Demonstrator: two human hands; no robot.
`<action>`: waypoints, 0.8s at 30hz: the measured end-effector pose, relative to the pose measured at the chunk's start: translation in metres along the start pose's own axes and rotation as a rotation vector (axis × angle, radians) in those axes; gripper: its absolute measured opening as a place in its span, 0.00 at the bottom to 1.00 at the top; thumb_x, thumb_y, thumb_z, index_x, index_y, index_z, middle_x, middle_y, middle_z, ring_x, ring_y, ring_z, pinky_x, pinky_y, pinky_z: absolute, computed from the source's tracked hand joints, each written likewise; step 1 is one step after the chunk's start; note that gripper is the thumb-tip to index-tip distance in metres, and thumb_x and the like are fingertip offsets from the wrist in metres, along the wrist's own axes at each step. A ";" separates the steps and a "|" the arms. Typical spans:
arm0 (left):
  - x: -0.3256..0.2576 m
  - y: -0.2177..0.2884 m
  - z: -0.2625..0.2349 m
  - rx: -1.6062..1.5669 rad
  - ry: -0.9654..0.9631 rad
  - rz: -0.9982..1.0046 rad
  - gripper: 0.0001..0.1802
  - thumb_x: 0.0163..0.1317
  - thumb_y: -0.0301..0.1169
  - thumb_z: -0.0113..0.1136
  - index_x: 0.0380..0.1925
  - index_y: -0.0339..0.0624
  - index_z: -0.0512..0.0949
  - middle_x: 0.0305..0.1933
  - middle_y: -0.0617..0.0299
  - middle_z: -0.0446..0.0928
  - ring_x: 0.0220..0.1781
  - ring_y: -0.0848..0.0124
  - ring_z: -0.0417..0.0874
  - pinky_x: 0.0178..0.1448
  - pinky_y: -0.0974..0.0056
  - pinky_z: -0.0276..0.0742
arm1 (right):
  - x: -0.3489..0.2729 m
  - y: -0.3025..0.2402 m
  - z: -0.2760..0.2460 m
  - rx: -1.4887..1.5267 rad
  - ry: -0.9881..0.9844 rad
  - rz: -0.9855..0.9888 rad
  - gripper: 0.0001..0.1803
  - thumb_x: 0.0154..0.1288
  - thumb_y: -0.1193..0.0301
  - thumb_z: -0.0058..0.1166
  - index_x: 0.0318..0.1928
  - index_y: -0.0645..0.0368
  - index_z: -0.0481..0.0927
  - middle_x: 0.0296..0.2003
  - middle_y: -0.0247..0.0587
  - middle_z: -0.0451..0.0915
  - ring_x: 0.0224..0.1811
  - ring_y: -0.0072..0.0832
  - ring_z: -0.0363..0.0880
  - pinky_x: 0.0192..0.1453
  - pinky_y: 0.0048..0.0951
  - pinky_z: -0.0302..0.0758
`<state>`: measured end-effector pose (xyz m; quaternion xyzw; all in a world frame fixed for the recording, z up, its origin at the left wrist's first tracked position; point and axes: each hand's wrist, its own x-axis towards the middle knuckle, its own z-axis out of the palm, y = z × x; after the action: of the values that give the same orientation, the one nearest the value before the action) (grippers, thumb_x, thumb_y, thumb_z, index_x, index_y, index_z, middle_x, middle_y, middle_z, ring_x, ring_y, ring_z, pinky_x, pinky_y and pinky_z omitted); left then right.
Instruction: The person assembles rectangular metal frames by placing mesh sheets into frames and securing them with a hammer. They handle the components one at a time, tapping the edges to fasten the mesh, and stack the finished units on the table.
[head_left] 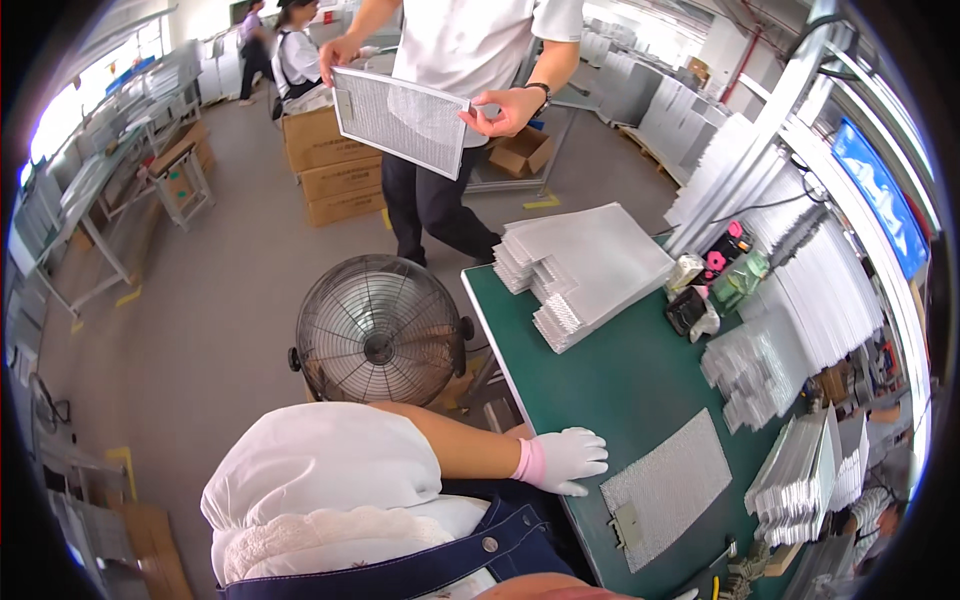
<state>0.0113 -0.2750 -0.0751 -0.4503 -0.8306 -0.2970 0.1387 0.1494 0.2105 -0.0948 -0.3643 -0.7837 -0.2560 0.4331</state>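
Observation:
My left hand (570, 461), in a white glove with a pink cuff, rests on the near left edge of the green table (610, 380). Its fingers lie stretched out and hold nothing. Just right of it lies a silver mesh filter panel (672, 490), with a small pale plate (627, 524) at its lower left corner. Of my right side, only part of the arm (560, 588) shows at the lower edge. A sliver of white near the table's lower edge may be its glove; the fingers are hidden. Across from me, a person in a white shirt holds a framed mesh panel (400, 118) in both hands.
Stacked mesh panels (590, 265) sit at the table's far end, with more upright bundles (795, 480) on the right. A round black fan (378, 345) stands left of the table. Bottles (740, 280) cluster by the metal frame (745, 150). Cartons (335, 170) are stacked behind the fan.

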 end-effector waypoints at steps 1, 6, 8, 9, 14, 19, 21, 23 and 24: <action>-0.004 -0.001 0.000 0.029 0.028 0.013 0.32 0.52 0.46 0.71 0.51 0.36 0.75 0.54 0.49 0.74 0.63 0.49 0.73 0.66 0.48 0.70 | -0.003 0.007 0.006 -0.016 -0.255 0.012 0.31 0.55 0.48 0.64 0.53 0.56 0.82 0.48 0.58 0.81 0.50 0.53 0.82 0.54 0.57 0.78; -0.006 -0.004 0.002 0.051 0.010 -0.005 0.30 0.52 0.48 0.70 0.46 0.36 0.77 0.48 0.50 0.75 0.59 0.50 0.74 0.64 0.49 0.71 | 0.029 -0.007 -0.032 -0.041 -0.700 0.107 0.21 0.58 0.53 0.58 0.37 0.59 0.87 0.36 0.53 0.87 0.40 0.51 0.87 0.42 0.53 0.83; -0.004 -0.002 0.002 0.057 -0.003 0.000 0.28 0.51 0.48 0.69 0.42 0.37 0.77 0.44 0.52 0.75 0.56 0.52 0.75 0.61 0.50 0.71 | 0.047 -0.013 -0.047 -0.103 -0.731 0.231 0.22 0.58 0.52 0.57 0.34 0.61 0.88 0.35 0.53 0.88 0.38 0.52 0.88 0.40 0.50 0.85; -0.003 -0.003 0.001 0.058 -0.005 0.001 0.27 0.51 0.48 0.69 0.40 0.37 0.77 0.42 0.53 0.74 0.54 0.52 0.75 0.60 0.50 0.71 | 0.048 -0.012 -0.046 -0.092 -0.715 0.214 0.22 0.57 0.52 0.57 0.33 0.61 0.88 0.34 0.54 0.88 0.37 0.52 0.88 0.40 0.50 0.85; -0.007 -0.007 0.009 0.062 0.056 0.018 0.25 0.49 0.48 0.70 0.34 0.39 0.76 0.38 0.55 0.73 0.50 0.55 0.75 0.57 0.51 0.72 | 0.040 -0.010 -0.026 -0.180 -0.660 0.153 0.22 0.57 0.52 0.58 0.31 0.61 0.87 0.32 0.55 0.87 0.33 0.52 0.88 0.35 0.49 0.85; -0.009 -0.011 0.017 0.056 0.129 0.037 0.24 0.48 0.48 0.70 0.32 0.39 0.76 0.38 0.54 0.73 0.50 0.54 0.75 0.57 0.51 0.72 | 0.029 -0.016 -0.034 -0.135 -0.525 0.116 0.22 0.57 0.53 0.58 0.29 0.62 0.87 0.31 0.55 0.87 0.32 0.52 0.88 0.33 0.51 0.84; -0.009 -0.012 0.019 0.058 0.129 0.037 0.24 0.48 0.48 0.70 0.31 0.39 0.76 0.37 0.54 0.73 0.50 0.54 0.75 0.57 0.51 0.72 | 0.030 -0.020 -0.034 -0.113 -0.522 0.102 0.22 0.57 0.53 0.57 0.30 0.61 0.87 0.31 0.55 0.87 0.32 0.52 0.88 0.33 0.51 0.84; -0.009 -0.012 0.019 0.062 0.134 0.045 0.24 0.47 0.49 0.71 0.30 0.40 0.76 0.37 0.54 0.73 0.50 0.54 0.75 0.57 0.51 0.72 | 0.031 -0.023 -0.033 -0.091 -0.519 0.093 0.22 0.58 0.53 0.57 0.31 0.61 0.87 0.31 0.54 0.87 0.32 0.52 0.87 0.34 0.51 0.84; -0.009 -0.012 0.018 0.063 0.144 0.045 0.24 0.47 0.49 0.71 0.30 0.40 0.76 0.36 0.55 0.73 0.49 0.54 0.75 0.57 0.51 0.72 | 0.032 -0.024 -0.033 -0.082 -0.517 0.091 0.22 0.58 0.53 0.57 0.31 0.61 0.87 0.31 0.54 0.87 0.33 0.52 0.87 0.34 0.51 0.84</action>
<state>0.0069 -0.2749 -0.0979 -0.4419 -0.8169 -0.2993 0.2186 0.1349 0.1835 -0.0534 -0.4696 -0.8402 -0.1663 0.2144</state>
